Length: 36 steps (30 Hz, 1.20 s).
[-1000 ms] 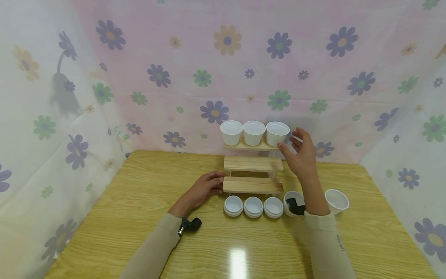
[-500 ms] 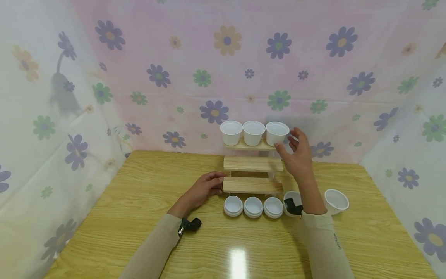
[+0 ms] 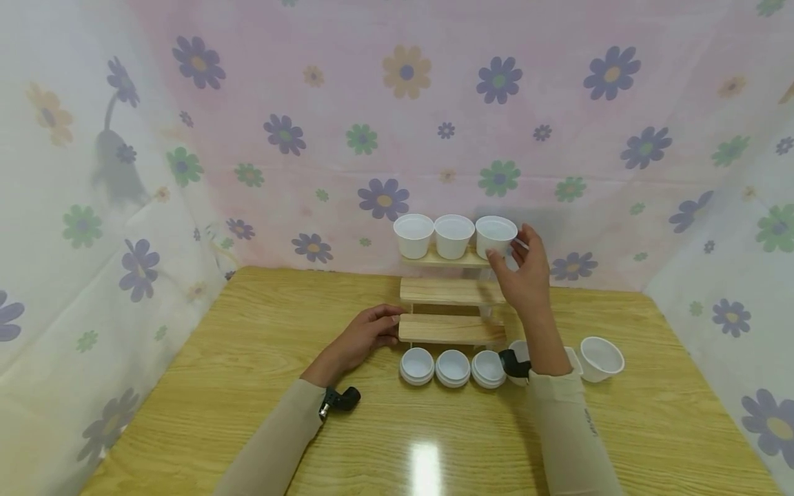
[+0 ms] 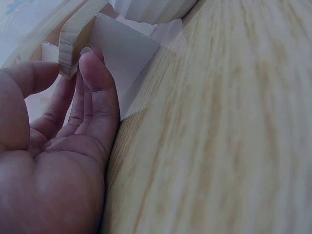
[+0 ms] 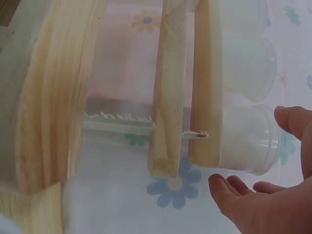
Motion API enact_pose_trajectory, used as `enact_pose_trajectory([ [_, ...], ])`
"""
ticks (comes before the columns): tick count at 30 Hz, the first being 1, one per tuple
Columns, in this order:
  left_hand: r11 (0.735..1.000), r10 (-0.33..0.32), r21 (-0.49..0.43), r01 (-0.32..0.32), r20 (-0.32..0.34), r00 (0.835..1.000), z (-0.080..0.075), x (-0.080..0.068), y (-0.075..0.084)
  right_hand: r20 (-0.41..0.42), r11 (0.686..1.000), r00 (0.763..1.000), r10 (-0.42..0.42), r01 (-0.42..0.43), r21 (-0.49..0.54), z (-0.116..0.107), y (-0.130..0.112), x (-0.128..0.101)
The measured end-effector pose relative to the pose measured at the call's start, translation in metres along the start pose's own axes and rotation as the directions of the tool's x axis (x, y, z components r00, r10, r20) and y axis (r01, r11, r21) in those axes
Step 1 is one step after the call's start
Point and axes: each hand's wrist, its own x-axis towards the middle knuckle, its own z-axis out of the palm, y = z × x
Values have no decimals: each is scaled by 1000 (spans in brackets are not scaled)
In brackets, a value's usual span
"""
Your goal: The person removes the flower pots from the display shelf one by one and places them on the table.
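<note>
A three-step wooden shelf (image 3: 451, 291) stands at the back of the table. Three white cups sit in a row on its top step. My right hand (image 3: 524, 274) is raised beside the rightmost cup (image 3: 495, 236), thumb in front and fingers spread behind it. In the right wrist view a small gap shows between that cup (image 5: 248, 139) and my right hand (image 5: 273, 195), which holds nothing. My left hand (image 3: 367, 332) rests at the left end of the bottom step (image 3: 449, 328). In the left wrist view its straight fingers (image 4: 92, 97) lie against the shelf's white side panel (image 4: 124, 53).
Three shallow white cups (image 3: 452, 367) line up on the table in front of the shelf. Another white cup (image 3: 600, 357) stands at the right, and one more is partly hidden behind my right forearm. Floral cloth walls close in the wooden table (image 3: 248, 386) on three sides.
My right hand has drifted left and closer to the rightmost top cup. The left hand has stayed on the bottom step's end.
</note>
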Motion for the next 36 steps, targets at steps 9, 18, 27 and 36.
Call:
enact_pose_trajectory([
  [9,1000,10,3,-10,14,1000,0,1,1,-43,1000,999,5,-4,22,9,2,3],
  [18,1000,13,-3,-13,15,1000,-1,0,2,-46,999,999,7,-4,50,16,-10,0],
  [27,1000,18,6,-18,12,1000,1,-2,4,-70,1000,997,-13,15,27,17,10,4],
  [36,1000,26,4,-27,18,999,0,-2,2,-88,999,996,-31,32,5,18,18,7],
])
